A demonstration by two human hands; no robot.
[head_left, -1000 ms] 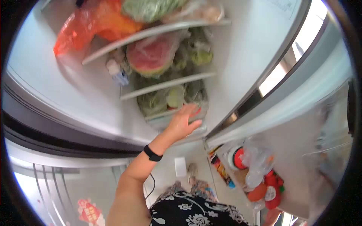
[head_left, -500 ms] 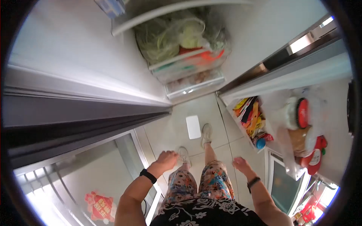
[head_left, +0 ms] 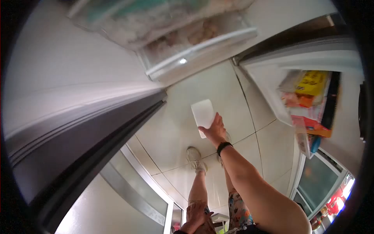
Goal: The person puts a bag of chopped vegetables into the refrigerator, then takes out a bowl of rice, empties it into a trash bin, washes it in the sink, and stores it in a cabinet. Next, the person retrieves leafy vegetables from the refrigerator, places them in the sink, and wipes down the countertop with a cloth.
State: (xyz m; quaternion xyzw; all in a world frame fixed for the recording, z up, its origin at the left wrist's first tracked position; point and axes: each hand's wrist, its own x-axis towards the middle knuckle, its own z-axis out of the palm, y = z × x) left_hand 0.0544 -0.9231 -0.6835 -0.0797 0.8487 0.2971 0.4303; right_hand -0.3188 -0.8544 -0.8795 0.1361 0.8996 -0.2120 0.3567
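White box (head_left: 202,108) is seen on or just above the tiled floor (head_left: 228,84), between the person's feet and the floor's edge at the refrigerator (head_left: 85,74); whether it rests flat or is slightly raised cannot be told. Its long axis is pointed from the feet toward that edge, with the far end leaned a little to the left. Its near end is reached by the right hand (head_left: 214,130), so most of its length is left forward and to the left of the fingers. The thumb is spread from the other fingers and laid over the near end, while the fingers are set along the right side; how firmly the box is pinched cannot be judged.

The box is plain, pale and oblong, with rounded corners and no markings made out.

Farther off is the left hand (head_left: 196,212), laid over the left leg (head_left: 198,187) with its fingers loosely extended and nothing seen held. The left shoe (head_left: 193,155) is planted nearer than the box. Beyond the floor's far edge a clear-fronted drawer (head_left: 204,46) is seen, and packets (head_left: 310,82) are held in the door bin to the right.
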